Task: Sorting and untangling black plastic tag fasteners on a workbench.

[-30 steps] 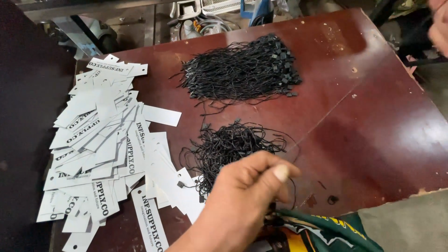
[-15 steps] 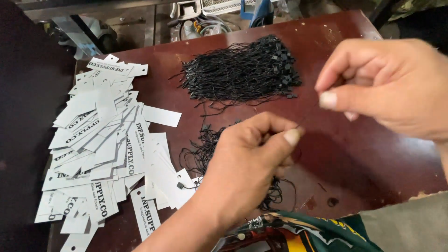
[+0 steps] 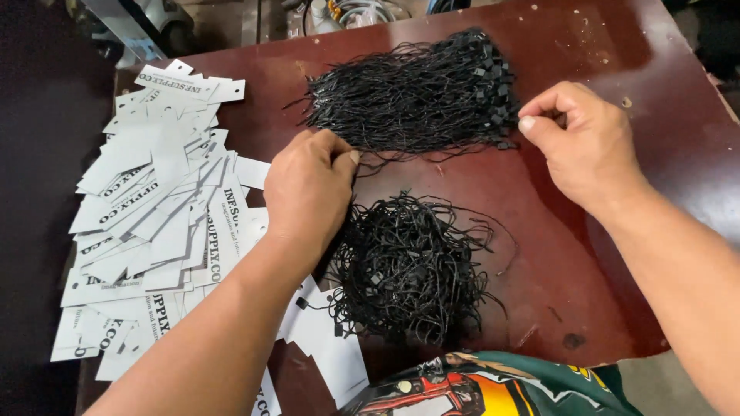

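While both hands pinch at the far bundle of black strings (image 3: 416,96), the left hand (image 3: 308,192) and right hand (image 3: 586,142) seemingly grip its ends (tangled pile (image 3: 408,266) nearer).

Black cords (image 3: 416,96); white tags (image 3: 146,223), black print; dark red-brown table (image 3: 586,254).

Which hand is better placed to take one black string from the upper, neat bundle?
Probably the right hand: its pinched fingers touch the neat bundle's clasp end. The left hand sits at the loose string ends.
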